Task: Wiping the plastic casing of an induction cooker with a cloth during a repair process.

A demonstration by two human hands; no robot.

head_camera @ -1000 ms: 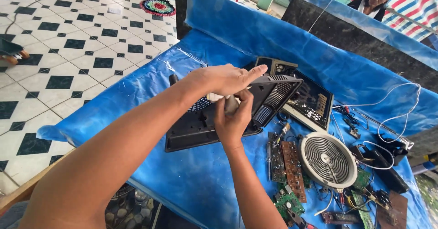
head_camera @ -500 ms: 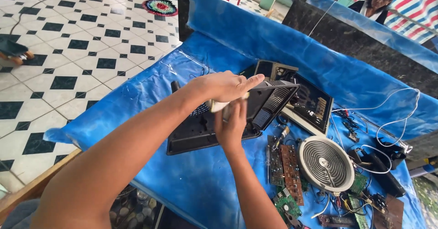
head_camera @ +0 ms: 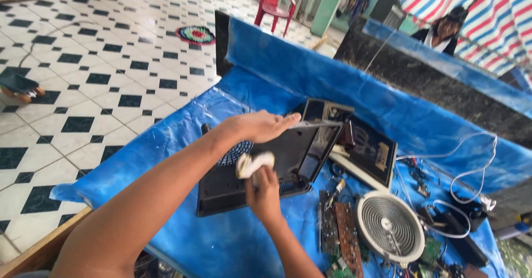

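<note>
Nearest me, the right hand (head_camera: 265,194) pinched a crumpled white rag (head_camera: 254,164) between thumb and fingers and held it against the inside of the black plastic casing (head_camera: 260,172), which lay open-side up on the blue tarp (head_camera: 177,128), toward the near left corner of the worktop. The left hand (head_camera: 257,126) rested above it, fingers flat and pressed together along the casing's raised far edge; whether they actually gripped that edge or only leaned on it I could not tell. The casing sat close to the worktop's near edge, so I judged that a hard wipe could slide it over the slick tarp and off. A slip of the left hand might also knock it into the dark glass top panel (head_camera: 370,153) propped just behind. To the right, green circuit boards (head_camera: 339,231) and the round coil (head_camera: 389,226) lay loose beside the casing, where the rag or a forearm could drag them or snag the white wires (head_camera: 471,172) farther toward the right edge. The forearm hid much of the casing's near side, the parts at the near right corner were cut off, and the small pieces among the wires were too tangled to name.
</note>
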